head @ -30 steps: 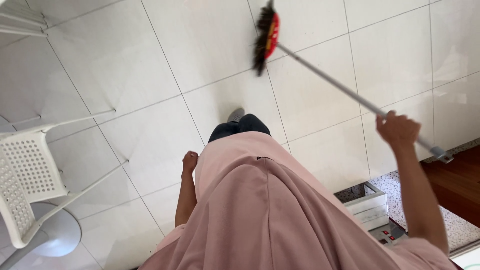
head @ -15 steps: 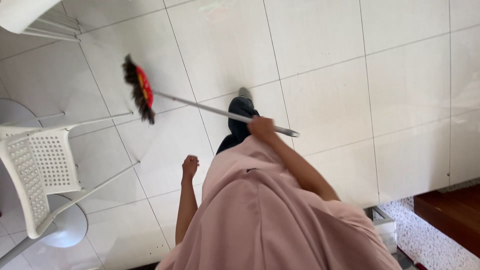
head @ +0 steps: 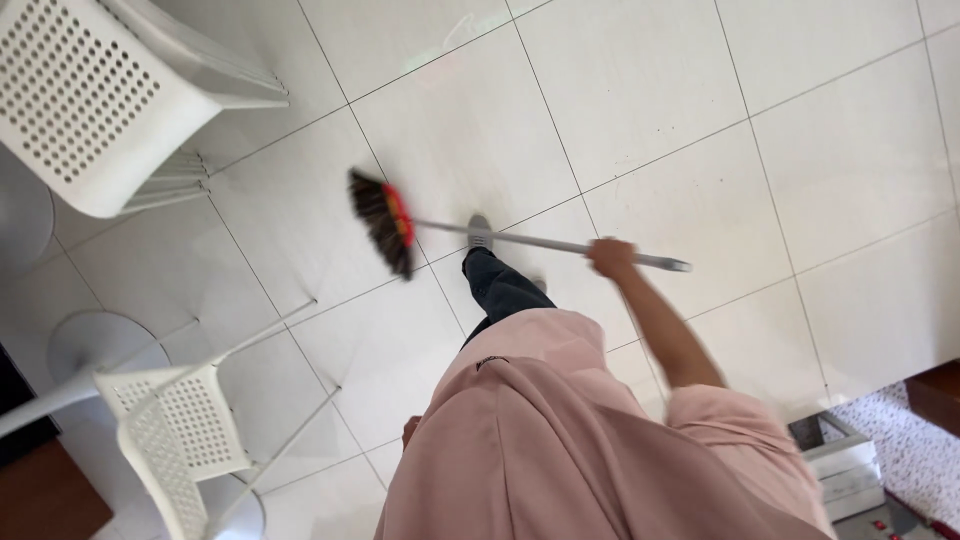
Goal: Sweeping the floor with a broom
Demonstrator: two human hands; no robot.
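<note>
The broom (head: 400,222) is in your right hand (head: 611,257), which grasps its grey handle; the bristles are over the white tile floor (head: 700,120). Your left hand (head: 410,430) is mostly hidden, its grip I cannot tell. Farther away stand white chairs (head: 90,100).

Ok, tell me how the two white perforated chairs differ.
The upper chair sits at the top left corner, seen large with its perforated panel facing the camera; the lower chair is at the bottom left, looks smaller, and shows thin metal legs stretched over the floor tiles. Both are white with dotted holes.
</note>
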